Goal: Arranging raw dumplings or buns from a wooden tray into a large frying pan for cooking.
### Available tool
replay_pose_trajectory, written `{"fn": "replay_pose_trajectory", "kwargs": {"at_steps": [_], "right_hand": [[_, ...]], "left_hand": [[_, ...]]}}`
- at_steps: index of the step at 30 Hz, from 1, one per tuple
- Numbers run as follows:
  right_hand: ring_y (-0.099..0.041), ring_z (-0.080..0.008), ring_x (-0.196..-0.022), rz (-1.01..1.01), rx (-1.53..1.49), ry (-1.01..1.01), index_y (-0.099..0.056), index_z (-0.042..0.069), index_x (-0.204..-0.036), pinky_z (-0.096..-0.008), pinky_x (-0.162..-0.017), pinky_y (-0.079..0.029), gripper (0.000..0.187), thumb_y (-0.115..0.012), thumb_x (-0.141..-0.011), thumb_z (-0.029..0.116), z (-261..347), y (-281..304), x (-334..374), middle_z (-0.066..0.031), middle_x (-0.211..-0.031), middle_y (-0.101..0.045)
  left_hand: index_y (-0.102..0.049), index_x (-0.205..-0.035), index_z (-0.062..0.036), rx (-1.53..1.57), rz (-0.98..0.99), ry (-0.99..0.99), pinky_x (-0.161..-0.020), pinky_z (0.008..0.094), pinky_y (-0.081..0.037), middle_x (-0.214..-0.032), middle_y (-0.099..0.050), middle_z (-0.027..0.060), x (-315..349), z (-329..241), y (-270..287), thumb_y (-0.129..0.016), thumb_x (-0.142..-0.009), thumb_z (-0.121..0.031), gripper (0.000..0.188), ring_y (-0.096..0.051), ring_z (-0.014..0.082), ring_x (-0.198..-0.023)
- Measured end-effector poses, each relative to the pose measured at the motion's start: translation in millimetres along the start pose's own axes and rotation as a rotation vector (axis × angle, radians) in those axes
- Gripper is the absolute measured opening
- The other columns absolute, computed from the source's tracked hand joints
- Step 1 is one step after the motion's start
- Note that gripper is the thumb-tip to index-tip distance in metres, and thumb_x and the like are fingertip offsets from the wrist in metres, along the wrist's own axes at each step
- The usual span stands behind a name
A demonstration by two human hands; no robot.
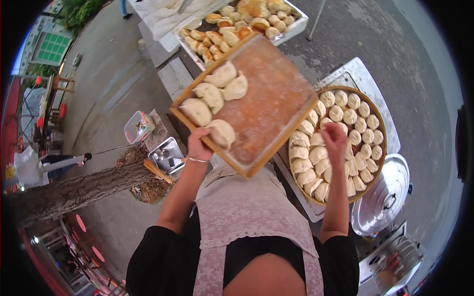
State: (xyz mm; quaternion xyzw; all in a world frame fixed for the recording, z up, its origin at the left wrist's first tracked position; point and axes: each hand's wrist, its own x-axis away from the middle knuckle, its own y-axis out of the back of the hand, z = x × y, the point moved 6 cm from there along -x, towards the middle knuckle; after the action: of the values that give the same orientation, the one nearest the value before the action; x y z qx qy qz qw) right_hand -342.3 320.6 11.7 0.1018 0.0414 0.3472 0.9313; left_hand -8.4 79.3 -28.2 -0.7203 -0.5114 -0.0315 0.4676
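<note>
My left hand (199,145) grips the near left edge of a wooden-framed tray (276,93) dusted with flour, which is held tilted in front of my apron. Several large half-moon dumplings (210,96) lie along the tray's left side; one sits right by my left fingers. On the right, my right hand (336,143) is over a round steamer basket (380,148), its fingers drawn together. Whatever they may hold is hidden. Half-moon dumplings (302,164) fill the basket's left and near parts, and round pleated buns (349,116) cover its far and right parts.
Beyond the wooden tray stands a metal tray (298,22) heaped with browned buns. A large metal lid (382,195) lies right of the basket. To the left are a metal pan (167,155) with utensils, a plastic tub (138,127) and a tree trunk (79,182).
</note>
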Motion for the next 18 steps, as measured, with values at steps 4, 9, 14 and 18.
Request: {"fn": "replay_pose_trajectory", "kwargs": {"at_steps": [4,9,14,18], "right_hand": [[-0.053,-0.0152,-0.099,0.558,0.043,0.118,-0.052,0.005,-0.114,-0.0256,-0.072,-0.051,0.039,-0.066,-0.078,0.009,89,-154,19,-0.0070,-0.110,-0.052],[-0.053,-0.0207,-0.102,0.396,0.619,0.490,-0.051,0.010,-0.118,-0.0308,-0.076,-0.051,0.047,-0.069,-0.076,0.020,132,-221,33,-0.0108,-0.113,-0.050],[-0.055,-0.0215,-0.102,0.503,0.217,0.274,-0.052,0.010,-0.118,-0.0344,-0.079,-0.051,0.042,-0.064,-0.078,0.015,85,-213,34,-0.0079,-0.115,-0.052],[-0.055,-0.0261,-0.108,0.282,-0.911,-0.481,-0.050,0.011,-0.120,-0.0397,-0.084,-0.050,0.040,-0.060,-0.081,0.011,34,-160,38,-0.0113,-0.123,-0.051]], "left_hand": [[-0.054,-0.110,-0.0022,0.019,0.118,0.019,-0.087,0.0393,-0.048,-0.101,-0.060,0.0105,8,3,-38,-0.060,-0.078,-0.012,0.034,-0.057,0.0238,-0.099],[-0.045,-0.121,-0.0048,0.048,0.199,-0.032,-0.089,0.0375,-0.046,-0.111,-0.057,0.0082,11,4,-55,-0.059,-0.088,-0.025,0.042,-0.056,0.0214,-0.102],[-0.045,-0.124,-0.0070,0.038,0.230,-0.011,-0.094,0.0387,-0.043,-0.118,-0.054,0.0066,8,9,-54,-0.060,-0.087,-0.029,0.046,-0.053,0.0217,-0.108],[-0.046,-0.125,-0.0082,0.072,0.135,0.026,-0.096,0.0416,-0.041,-0.121,-0.054,0.0062,2,6,-39,-0.058,-0.087,-0.028,0.044,-0.051,0.0237,-0.112]]}}
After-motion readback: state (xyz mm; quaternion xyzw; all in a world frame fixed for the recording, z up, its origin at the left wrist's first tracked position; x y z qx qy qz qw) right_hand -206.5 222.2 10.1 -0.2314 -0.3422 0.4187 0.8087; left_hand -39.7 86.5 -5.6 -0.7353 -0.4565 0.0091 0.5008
